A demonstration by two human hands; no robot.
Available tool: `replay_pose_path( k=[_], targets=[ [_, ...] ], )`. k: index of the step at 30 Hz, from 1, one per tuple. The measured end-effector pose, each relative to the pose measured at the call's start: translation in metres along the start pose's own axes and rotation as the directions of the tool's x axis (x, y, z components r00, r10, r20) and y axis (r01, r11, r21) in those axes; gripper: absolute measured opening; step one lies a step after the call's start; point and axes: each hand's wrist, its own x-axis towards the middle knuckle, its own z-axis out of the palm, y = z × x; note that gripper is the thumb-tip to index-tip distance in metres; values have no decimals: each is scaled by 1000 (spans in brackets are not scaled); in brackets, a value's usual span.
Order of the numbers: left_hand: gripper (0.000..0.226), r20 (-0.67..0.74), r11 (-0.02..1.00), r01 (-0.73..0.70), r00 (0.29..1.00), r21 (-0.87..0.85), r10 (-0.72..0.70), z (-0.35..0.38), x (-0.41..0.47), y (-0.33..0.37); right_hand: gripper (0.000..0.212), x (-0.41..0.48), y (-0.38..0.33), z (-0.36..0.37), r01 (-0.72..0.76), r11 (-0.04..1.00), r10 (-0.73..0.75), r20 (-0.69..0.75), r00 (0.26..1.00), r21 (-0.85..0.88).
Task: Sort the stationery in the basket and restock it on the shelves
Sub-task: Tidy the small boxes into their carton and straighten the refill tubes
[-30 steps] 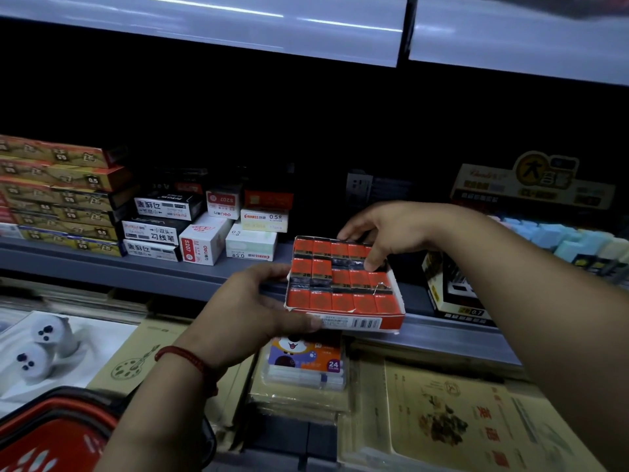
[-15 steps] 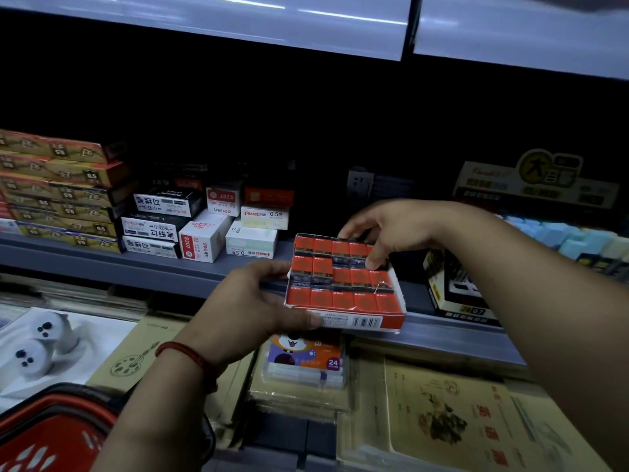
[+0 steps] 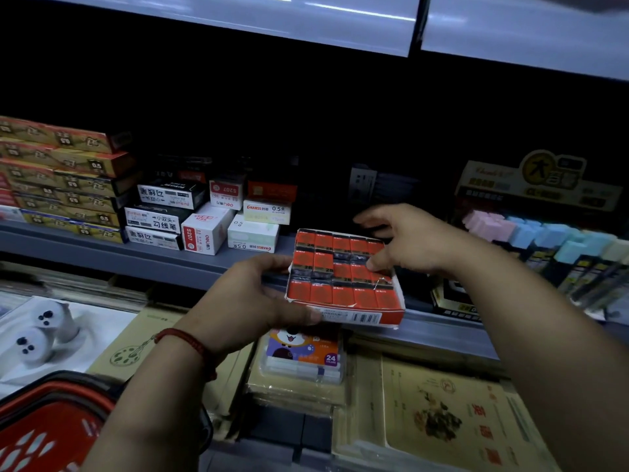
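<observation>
Orange cardboard fills my grasp: my left hand point(image 3: 245, 301) grips the left side of the open box of erasers point(image 3: 343, 287), thumb along its near edge and fingers curled round the far-left corner. My right hand point(image 3: 415, 243) is loose and spread at the far-right corner, with the thumb touching the top of the erasers and the other fingers reaching past the back edge into the dark of the shelf point(image 3: 136, 260). The hands are apart, one at each end, and the box spans the space between them. It lies flat with its open face up and its longer side running left to right across me. It hangs over the shelf's front lip, and I cannot tell whether its back part already rests on the board. The free slot lies straight ahead, beyond the box, between the small white boxes point(image 3: 252, 235) on the left and a black display carton point(image 3: 452, 298) on the right. I judge the next move is a push away from me, led by the left hand, which has the firmer hold, while the right steadies the loose erasers. A crayon pack point(image 3: 303, 356) sits on the lower tier beneath, and the red basket point(image 3: 44, 427) is down at my left.
</observation>
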Motion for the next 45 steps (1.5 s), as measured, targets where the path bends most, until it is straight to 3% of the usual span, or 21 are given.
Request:
replay_pose_path(
  k=[4, 9, 13, 18, 25, 31, 39, 45],
  targets=[
    [62, -14, 998, -32, 999, 52, 33, 0, 0, -1, 72, -33, 18, 23, 46, 937, -1, -129, 992, 347],
    [54, -24, 998, -30, 999, 50, 31, -1, 0, -2, 61, -63, 28, 49, 48, 860, 59, -193, 979, 508],
    [47, -92, 998, -49, 994, 43, 53, -2, 0, -4, 59, -84, 27, 52, 51, 891, 52, -212, 976, 451],
    [45, -129, 995, -62, 989, 77, 71, -1, 2, -5, 92, -90, 31, 49, -5, 917, 52, -106, 993, 400],
    [33, -314, 989, -97, 941, 115, 129, 13, 12, -10, 74, -71, 24, 57, 37, 953, 64, -318, 946, 301],
    [41, -432, 975, -107, 883, 196, 183, 25, 30, -18, 58, -54, 21, 68, 46, 953, 86, -415, 906, 299],
    [41, -587, 952, -49, 778, 302, 226, 39, 57, -19, 64, -36, 20, 63, -25, 968, 137, -439, 888, 252],
    [35, -679, 884, 91, 677, 459, 283, 56, 68, -16, 71, -24, 15, 66, -169, 977, 210, -508, 835, 127]
  ],
)
